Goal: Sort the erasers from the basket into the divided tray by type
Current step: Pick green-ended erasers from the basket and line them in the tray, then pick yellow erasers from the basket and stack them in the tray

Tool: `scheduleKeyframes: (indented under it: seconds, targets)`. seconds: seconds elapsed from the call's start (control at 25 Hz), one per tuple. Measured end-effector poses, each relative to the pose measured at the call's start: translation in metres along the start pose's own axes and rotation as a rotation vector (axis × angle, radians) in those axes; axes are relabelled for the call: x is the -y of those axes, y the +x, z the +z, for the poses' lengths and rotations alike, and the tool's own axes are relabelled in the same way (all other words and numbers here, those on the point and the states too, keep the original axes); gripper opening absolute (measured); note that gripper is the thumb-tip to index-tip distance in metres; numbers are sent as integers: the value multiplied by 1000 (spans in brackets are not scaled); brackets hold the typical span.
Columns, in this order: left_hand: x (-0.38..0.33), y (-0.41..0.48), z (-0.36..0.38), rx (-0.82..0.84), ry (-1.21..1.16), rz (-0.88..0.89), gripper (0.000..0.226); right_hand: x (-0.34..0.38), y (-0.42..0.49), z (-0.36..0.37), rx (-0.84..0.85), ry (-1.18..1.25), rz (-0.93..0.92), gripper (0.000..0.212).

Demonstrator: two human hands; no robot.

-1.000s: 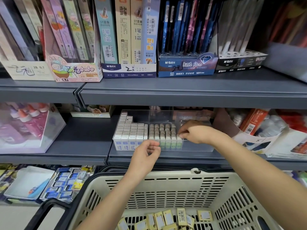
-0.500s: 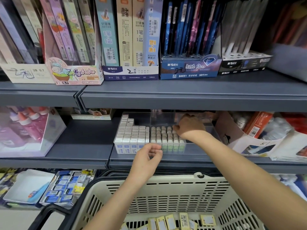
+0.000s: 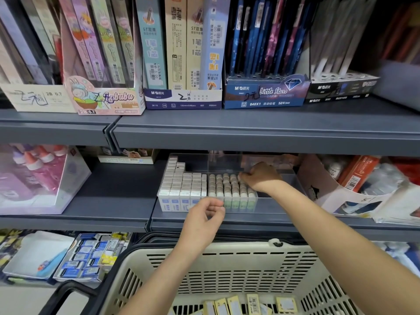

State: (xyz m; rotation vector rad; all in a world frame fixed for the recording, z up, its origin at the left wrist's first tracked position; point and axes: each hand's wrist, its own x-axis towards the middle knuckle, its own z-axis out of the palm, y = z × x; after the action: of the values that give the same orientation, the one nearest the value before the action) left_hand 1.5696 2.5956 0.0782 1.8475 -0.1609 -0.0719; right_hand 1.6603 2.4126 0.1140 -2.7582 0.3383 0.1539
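A clear divided tray (image 3: 276, 202) stands on the middle shelf. Its left section holds rows of white erasers in blue sleeves (image 3: 181, 185). The middle section holds rows of erasers in green sleeves (image 3: 223, 187). My right hand (image 3: 261, 177) reaches into the tray, and its fingertips pinch an eraser at the far end of the green rows. My left hand (image 3: 204, 215) hovers at the tray's front wall with its fingers curled; its palm is hidden. Below, the cream basket (image 3: 227, 264) holds several yellow-sleeved erasers (image 3: 234, 304).
The upper shelf edge (image 3: 250, 137) hangs low over the tray. A cardboard box of goods (image 3: 336, 196) stands right of the tray, and a clear box of glue bottles (image 3: 38, 178) stands far left. The tray's right section (image 3: 286, 185) looks unfilled. More stationery trays (image 3: 86, 258) lie on the bottom shelf.
My right hand has moved from the tray's front right corner back along the green rows to their far end. My left hand has stayed in place.
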Motion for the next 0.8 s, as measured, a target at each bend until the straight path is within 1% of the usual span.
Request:
scheduleKeyframes:
  seconds: [0.12, 0.24, 0.36, 0.48, 0.56, 0.6, 0.68, 0.76, 0.8]
  targets:
    - [1, 1, 0, 1, 11, -4, 14, -4, -8, -2, -88, -66, -61, 41]
    - [0, 1, 1, -1, 28, 12, 15, -2, -21, -8, -125, -69, -111, 37]
    - [-5, -6, -1, -38, 29, 57, 16, -9, -49, -13, -200, 80, -201, 26]
    - [-11, -28, -4, -86, 2, 131, 17, -26, -101, -7, -275, 229, -313, 21]
    - [-10, -53, -7, -95, 20, 181, 15, -37, -142, 5, -284, 348, -375, 15]
    - [-7, -67, -8, -79, 30, 199, 13, -42, -160, 13, -268, 387, -395, 13]
    - [3, -89, -10, 46, 78, 174, 13, -53, -185, 34, -190, 392, -429, 13]
    - [18, -106, -6, 226, 190, 51, 14, -61, -200, 62, -42, 302, -466, 13]
    - [27, -111, -3, 288, 242, -30, 17, -65, -204, 77, 43, 230, -474, 13]
